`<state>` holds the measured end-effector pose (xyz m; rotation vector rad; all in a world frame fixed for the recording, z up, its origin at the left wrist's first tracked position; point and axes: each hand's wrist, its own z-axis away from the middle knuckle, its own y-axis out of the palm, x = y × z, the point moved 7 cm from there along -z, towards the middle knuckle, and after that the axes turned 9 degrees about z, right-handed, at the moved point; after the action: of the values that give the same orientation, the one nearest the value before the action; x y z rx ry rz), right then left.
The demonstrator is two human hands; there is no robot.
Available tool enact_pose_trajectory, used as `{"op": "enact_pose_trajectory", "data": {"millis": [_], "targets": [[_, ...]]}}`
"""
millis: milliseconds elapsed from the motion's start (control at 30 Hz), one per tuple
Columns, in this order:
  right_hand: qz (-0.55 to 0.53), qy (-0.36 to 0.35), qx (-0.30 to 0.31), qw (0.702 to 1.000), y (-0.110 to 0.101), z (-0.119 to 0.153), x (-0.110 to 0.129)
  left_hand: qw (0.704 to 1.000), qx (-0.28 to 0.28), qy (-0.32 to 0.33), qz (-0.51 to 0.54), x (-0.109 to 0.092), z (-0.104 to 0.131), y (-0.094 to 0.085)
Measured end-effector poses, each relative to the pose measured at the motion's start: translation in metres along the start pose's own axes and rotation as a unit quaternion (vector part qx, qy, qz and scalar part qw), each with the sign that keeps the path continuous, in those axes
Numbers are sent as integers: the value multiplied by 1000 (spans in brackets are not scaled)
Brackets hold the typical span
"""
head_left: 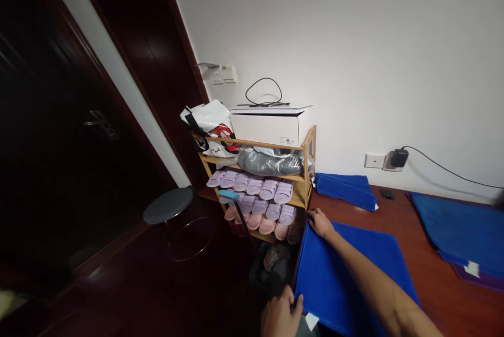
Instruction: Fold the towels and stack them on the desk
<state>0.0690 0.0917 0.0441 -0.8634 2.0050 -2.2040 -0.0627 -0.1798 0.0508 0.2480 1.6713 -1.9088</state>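
A blue cloth [354,266] is spread flat on the brown wooden table, with a white tag [312,321] at its near corner. My left hand [281,313] grips the cloth's near left corner beside that tag, thumb on top. At the far left corner, my right hand [321,223] pinches the same cloth, its forearm crossing above the fabric. The fingertips under the edge are partly hidden. Behind my right hand lies a narrow folded blue cloth [345,190], apart from the hands.
More stacked cloths [464,229] lie at the table's right. Left of the table stands a wooden shoe rack [309,169] with several slippers [254,185], a white box [265,128] and a bag [212,119]. A round stool [168,204] stands by the door [79,143].
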Motion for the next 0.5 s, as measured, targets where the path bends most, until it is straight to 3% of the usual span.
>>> {"op": "enact_pose_trajectory", "data": {"millis": [133, 267, 367, 500], "targets": [[23, -18, 3, 1000, 0, -2, 0, 1000, -7, 14, -18, -4, 2, -6], [16, -17, -4, 1000, -15, 5, 0, 999, -38, 34, 19, 4, 1, 0], [-5, -26, -34, 999, -43, 18, -4, 986, -100, 92, 94, 8, 0, 4], [-45, -76, -75, 993, -101, 46, -13, 959, -156, 152, 182, 12, -3, 4]]}}
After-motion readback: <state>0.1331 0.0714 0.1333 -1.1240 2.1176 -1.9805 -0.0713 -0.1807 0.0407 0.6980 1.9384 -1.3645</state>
